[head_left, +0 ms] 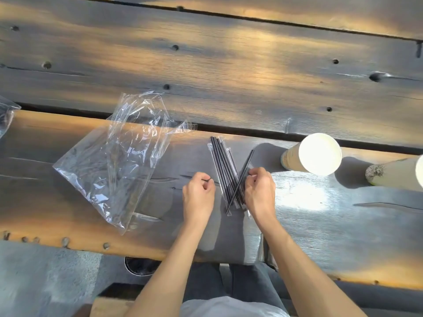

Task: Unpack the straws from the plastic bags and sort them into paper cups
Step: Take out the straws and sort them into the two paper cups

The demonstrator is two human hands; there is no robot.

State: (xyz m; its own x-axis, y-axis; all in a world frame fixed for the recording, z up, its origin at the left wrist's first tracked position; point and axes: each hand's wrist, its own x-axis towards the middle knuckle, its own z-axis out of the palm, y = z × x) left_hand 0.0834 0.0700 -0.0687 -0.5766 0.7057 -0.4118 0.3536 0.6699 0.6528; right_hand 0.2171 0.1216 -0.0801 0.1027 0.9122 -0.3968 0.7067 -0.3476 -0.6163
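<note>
Mid-frame, lower centre: a bundle of black straws [223, 170] in thin clear sleeves, lying fanned on the wooden bench [297, 202]. One bare black straw [240, 180] lying slantwise across the bundle, its upper tip toward the cups, its lower tip near the bundle's bottom end.

Right hand [259, 187] curled, fingertips pressed together at the right edge of the bundle, touching the slanted straw or a sleeve beside it; which of the two, cannot tell. Left hand [199, 191] just left of the bundle, loosely fisted, thumb and forefinger pinched on something very thin, perhaps a scrap of wrapper; too small to tell.

Left of centre: a large clear plastic bag [112, 161], crumpled, open and seemingly empty. At the far left edge, a corner of a second plastic bag [5, 115], contents not visible.

Right side of the frame: a tall paper cup [313, 154] standing upright, mouth toward the camera, apparently with no straws in it. A second paper cup [398, 171] at the right edge, cut off by the frame. Both well apart from the big bag, near the bundle's right.

Step in hand, by judgement: stripping straws out of their individual sleeves, the outer bag already emptied. Sorting barely begun, no straw yet showing in either cup.

Next move, likely: lifting the freed straw with the right hand and dropping it upright into the nearer cup. Calls for a firm pinch without dragging the loose bundle along, and a gentle drop so the light cup does not tip.
</note>
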